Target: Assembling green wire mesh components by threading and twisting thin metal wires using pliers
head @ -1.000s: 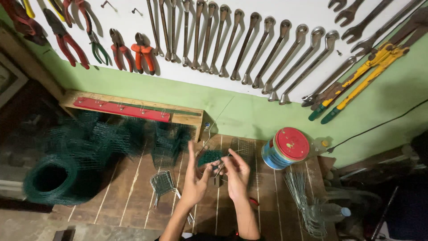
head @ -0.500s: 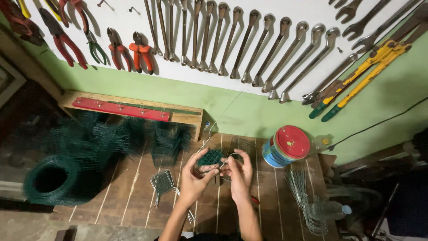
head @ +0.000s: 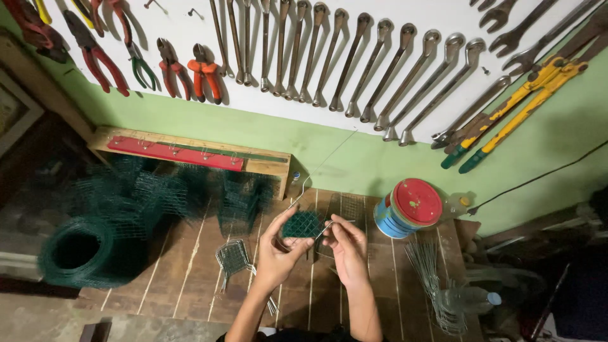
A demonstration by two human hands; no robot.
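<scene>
My left hand holds a small square of green wire mesh by its lower edge, above the wooden workbench. My right hand pinches a thin metal wire at the mesh's right edge; the wire bends there and runs up and to the right toward the wall. Both hands are close together, over the middle of the bench.
A roll of green mesh and folded mesh pieces lie at the left. Bent wire pieces sit left of my hands, a red-lidded tin and a wire bundle at the right. Wrenches and pliers hang on the wall.
My open hands have closed in on the mesh piece. The left now grips the mesh and the right pinches the wire at its edge.
</scene>
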